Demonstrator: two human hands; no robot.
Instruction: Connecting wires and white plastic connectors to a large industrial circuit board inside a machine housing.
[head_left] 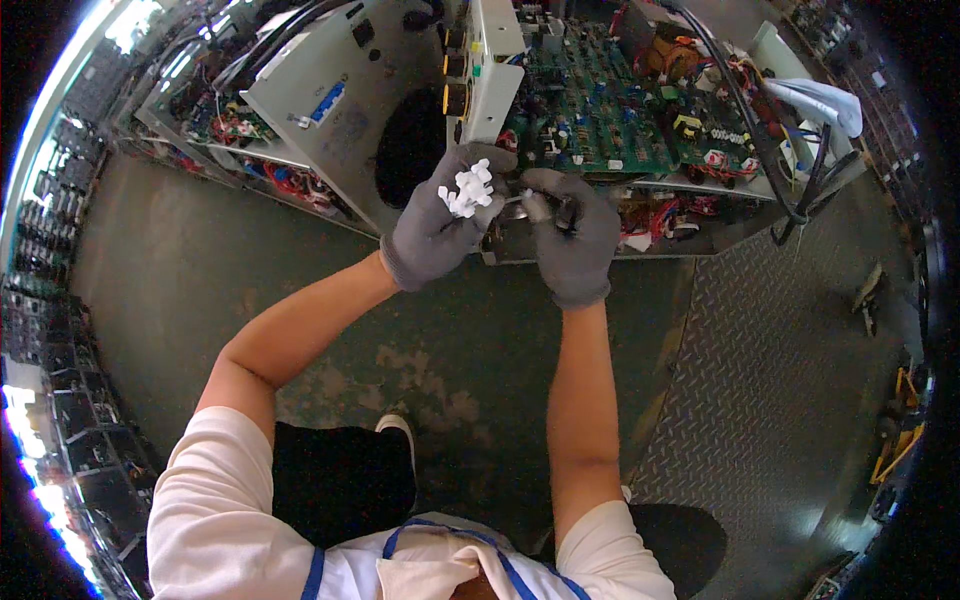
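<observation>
Grey work gloves cover both my hands. In the cupped fingers and palm of my left hand point(432, 238) sits a bunch of small white plastic pieces point(468, 188); their exact kind is too small to tell. My right hand point(582, 245) is closed close to the left fingertips, its thumb and fingers pinched together. A tiny light thing shows at that pinch, but I cannot make it out. Both hands are at the front edge of an open machine, just below a green circuit board point(590, 110) and beside an upright pale metal bracket point(492, 75).
A pale metal panel point(300, 85) with a blue connector stands left of the bracket. Red wires point(665, 218) lie under the board. Thick black cables point(795, 190) hang at the right corner, near a whitish plastic bag point(820, 103). Ridged metal plate point(760, 350) covers the floor at right.
</observation>
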